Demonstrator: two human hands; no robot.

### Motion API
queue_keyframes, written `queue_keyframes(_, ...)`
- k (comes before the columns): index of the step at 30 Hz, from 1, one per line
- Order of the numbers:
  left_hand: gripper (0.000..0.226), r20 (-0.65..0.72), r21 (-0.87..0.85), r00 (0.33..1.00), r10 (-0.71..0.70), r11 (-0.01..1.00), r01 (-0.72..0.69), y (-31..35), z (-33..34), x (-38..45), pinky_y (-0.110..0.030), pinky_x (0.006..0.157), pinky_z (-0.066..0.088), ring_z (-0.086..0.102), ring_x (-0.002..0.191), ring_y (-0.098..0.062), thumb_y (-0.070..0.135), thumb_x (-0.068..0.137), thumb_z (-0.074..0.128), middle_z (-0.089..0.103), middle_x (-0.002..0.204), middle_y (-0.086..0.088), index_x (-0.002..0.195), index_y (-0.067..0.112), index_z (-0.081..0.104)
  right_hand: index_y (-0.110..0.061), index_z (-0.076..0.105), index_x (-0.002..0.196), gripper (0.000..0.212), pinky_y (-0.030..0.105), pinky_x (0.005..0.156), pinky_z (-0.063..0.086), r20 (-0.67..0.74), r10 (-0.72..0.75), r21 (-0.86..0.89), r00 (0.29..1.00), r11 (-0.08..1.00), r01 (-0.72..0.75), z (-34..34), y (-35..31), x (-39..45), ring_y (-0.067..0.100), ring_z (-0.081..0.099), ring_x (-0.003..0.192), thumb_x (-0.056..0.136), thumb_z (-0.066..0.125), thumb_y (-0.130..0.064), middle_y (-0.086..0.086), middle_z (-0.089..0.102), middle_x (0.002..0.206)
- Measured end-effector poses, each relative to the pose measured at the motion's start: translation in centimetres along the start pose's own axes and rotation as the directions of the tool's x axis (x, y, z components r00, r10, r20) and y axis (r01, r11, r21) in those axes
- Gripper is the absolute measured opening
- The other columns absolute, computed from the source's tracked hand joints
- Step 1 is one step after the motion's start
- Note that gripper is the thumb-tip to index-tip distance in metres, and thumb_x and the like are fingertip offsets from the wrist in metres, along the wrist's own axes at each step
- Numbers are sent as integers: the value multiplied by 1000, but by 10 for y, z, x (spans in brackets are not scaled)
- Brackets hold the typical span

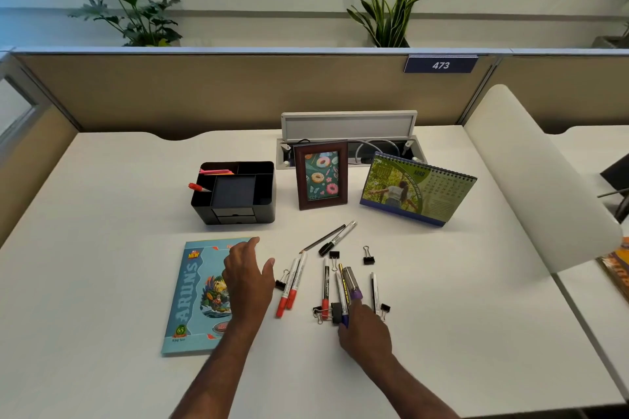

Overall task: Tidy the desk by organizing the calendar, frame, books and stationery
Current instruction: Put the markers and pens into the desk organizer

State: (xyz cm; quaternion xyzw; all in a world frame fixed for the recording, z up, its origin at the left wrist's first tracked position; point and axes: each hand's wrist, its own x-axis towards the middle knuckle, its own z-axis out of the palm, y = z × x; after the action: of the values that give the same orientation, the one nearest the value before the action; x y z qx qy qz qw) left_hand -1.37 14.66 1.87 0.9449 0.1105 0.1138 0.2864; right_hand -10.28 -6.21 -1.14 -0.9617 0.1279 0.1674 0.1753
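Pinched in right hand: purple pen, lying among loose markers and binder clips. Left hand relaxed, over book. Lift pen clear of neighbouring clips; carry to organizer, far left beyond grip; insert upright beside red marker.

- Two bare forearms come into view from the bottom edge; no sleeve shows on either.
- The left hand wears no glove, ring, or band that can be seen.
- The right hand is likewise bare, with no watch or strap at the wrist.
- Nothing of the person shows above the forearms.
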Motion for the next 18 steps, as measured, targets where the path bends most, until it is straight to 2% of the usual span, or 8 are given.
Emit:
queue_keyframes(3,54,6,-1,1000,-1,1000,1,-1,1,-1,-46,86,52,55,112,-31,25,82,79,58,127,-14,130,14,57,-12,28,146,58,27,65,36,8,-21,-16,1000,1000,22,3,-1,-3,20,63,97,94,48,-28,1,62,109)
queue_keyframes(6,52,27,-25,999,17,1000,-16,1,3,-5,-44,87,51,54,114,-29,24,82,78,57,127,-12,129,16,57,-13,40,139,45,27,65,35,-35,-3,-3,999,1000,3,1,-3,-4,20,64,93,95,45,-24,1,64,105)
queue_keyframes(11,44,124,-118,975,182,979,-168,16,7,-24,-36,92,53,52,115,-20,16,83,76,53,127,-1,124,20,60,-19,57,120,30,28,64,38,-143,-21,106,989,994,37,-22,-4,-5,21,63,87,94,49,-33,-1,64,98)
queue_keyframes(13,43,183,-175,943,277,953,-246,21,10,-33,-33,96,52,52,117,-15,16,84,74,52,130,3,124,22,60,-22,63,102,18,28,62,41,-237,-34,145,971,987,70,-37,-5,-7,19,62,81,92,54,-34,-4,65,91)
queue_keyframes(15,45,255,-250,886,388,911,-327,26,13,-41,-25,105,44,47,125,-7,19,86,73,48,135,7,128,26,58,-23,63,87,9,28,57,42,-342,-59,174,938,977,125,-50,-7,-11,17,60,70,89,62,-32,-6,62,80)
queue_keyframes(18,50,321,-346,790,522,842,-415,38,12,-50,-6,108,24,33,130,11,25,87,70,44,142,14,135,30,54,-24,60,81,9,23,56,38,-419,-93,195,903,962,190,-67,-13,-14,11,54,64,85,67,-28,-8,56,75)
